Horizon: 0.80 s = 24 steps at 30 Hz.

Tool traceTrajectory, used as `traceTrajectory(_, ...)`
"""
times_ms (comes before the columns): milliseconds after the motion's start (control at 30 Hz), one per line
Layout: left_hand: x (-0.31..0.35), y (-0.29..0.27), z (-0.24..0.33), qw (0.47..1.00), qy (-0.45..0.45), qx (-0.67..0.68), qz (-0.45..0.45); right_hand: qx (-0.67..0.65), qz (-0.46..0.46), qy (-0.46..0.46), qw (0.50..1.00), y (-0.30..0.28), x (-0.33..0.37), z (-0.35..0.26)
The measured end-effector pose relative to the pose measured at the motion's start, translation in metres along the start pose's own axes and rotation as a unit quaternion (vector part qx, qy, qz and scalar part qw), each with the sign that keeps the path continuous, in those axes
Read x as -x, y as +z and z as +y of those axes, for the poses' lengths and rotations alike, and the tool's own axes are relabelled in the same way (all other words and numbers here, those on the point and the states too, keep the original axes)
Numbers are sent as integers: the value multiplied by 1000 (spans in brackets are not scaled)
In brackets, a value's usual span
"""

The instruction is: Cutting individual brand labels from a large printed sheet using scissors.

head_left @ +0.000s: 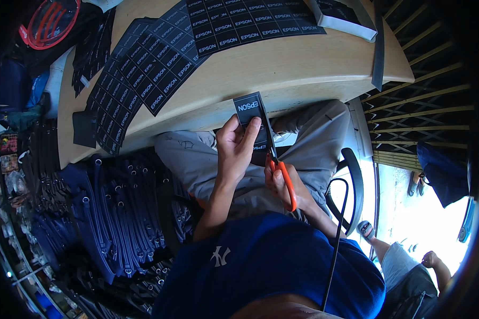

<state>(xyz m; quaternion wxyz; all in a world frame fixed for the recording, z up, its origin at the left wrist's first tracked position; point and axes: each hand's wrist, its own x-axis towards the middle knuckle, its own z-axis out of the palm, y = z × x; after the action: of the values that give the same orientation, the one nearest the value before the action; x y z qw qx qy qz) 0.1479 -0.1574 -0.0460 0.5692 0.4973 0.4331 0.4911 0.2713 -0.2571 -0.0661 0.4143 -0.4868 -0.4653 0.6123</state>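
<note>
Pale wood-topped counter (282,59) extended ahead of both hands; a folding lattice gate (420,129) stood to their right, and dark blue straps (123,223) were massed to their left and rear. Printed black sheets (167,66) lay on the counter, ahead and to the left of the hands. The left hand (234,151) pinched a black printed strip (247,102), thumb on the upper face, remaining fingers partly hidden at its left side and behind it. The strip was positioned above the lap, its far end overlapping the counter's near edge in view. The right hand (302,193) was closed around the orange-handled scissors (289,186), blades directed away from the body beside the strip's right edge; blade opening could not be determined. Handling assessment: the strip appeared light, thin and flexible, firm enough to project flat beyond the thumb, yet likely to bend if unsupported. Its smooth-looking face may have been somewhat slippery, and creasing was judged a greater risk than breakage. Suitable hold: a flat thumb-and-finger pinch on the left margin, fingertips clear of the blades. The scissors, judged rigid and heavier, were best held by the handle loops.
</note>
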Motion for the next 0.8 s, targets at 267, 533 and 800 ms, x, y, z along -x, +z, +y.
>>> traceTrajectory(267,0,0,5,1000,-8,1,2,14,7,22,1000,1,1,5)
traceTrajectory(533,-7,-2,11,1000,-2,-4,17,26,-1,5,1000,0,0,-6)
traceTrajectory(800,-1,3,4,1000,14,-6,1,-14,-15,6,1000,4,-1,-4)
